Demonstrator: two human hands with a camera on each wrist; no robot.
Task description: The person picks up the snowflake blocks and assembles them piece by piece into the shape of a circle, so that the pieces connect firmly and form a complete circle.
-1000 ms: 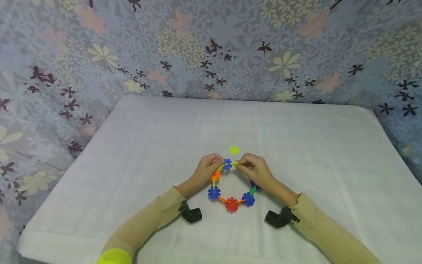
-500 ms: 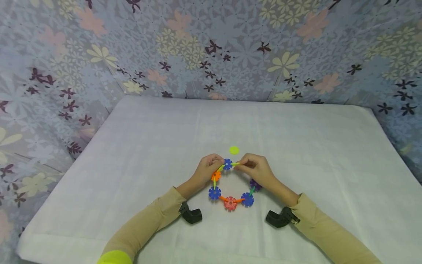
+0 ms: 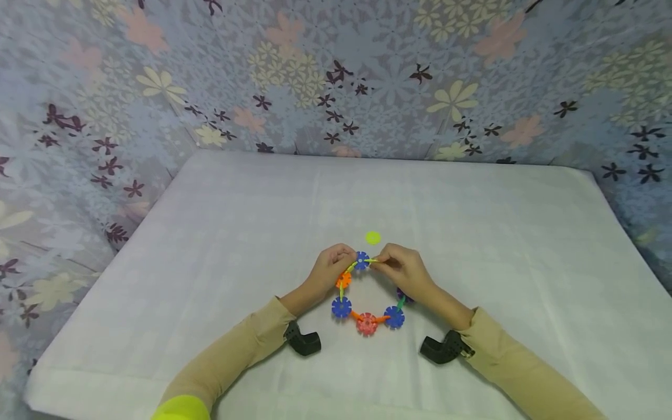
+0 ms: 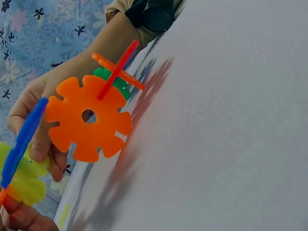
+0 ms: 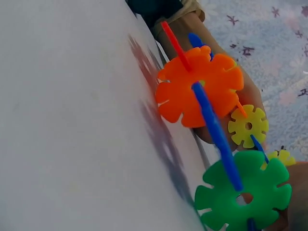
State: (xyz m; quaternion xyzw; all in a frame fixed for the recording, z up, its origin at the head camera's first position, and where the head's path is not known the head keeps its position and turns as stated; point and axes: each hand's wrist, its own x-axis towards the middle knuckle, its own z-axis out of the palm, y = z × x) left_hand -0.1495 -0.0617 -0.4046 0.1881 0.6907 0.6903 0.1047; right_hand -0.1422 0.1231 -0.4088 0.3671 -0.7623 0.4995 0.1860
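A chain of notched plastic interlocking discs, bent into a loop, is held up over the white table. My left hand point(image 3: 332, 269) pinches its upper left part near a blue disc point(image 3: 361, 261). My right hand point(image 3: 406, 269) pinches a yellow disc point(image 4: 30, 179) seated against that blue disc. Down the left side hang an orange disc point(image 3: 343, 280) and a second blue disc point(image 3: 341, 307). Lowest is a red disc point(image 3: 367, 324), then a third blue disc point(image 3: 395, 317). A green disc point(image 5: 243, 190) fills the right wrist view's lower corner. A purple disc point(image 3: 403, 294) is partly hidden behind my right hand.
One loose yellow-green disc point(image 3: 373, 238) lies on the white-covered table point(image 3: 262, 204), just beyond the hands. Black wrist cameras point(image 3: 304, 339) sit at both cuffs. A flower-patterned cloth point(image 3: 315, 76) rises behind the table's far edge.
Both hands stay nearly in place, pinching the chain. Its lower part has swung slightly, and the red disc has turned a little. The purple disc is again mostly covered by my right hand.
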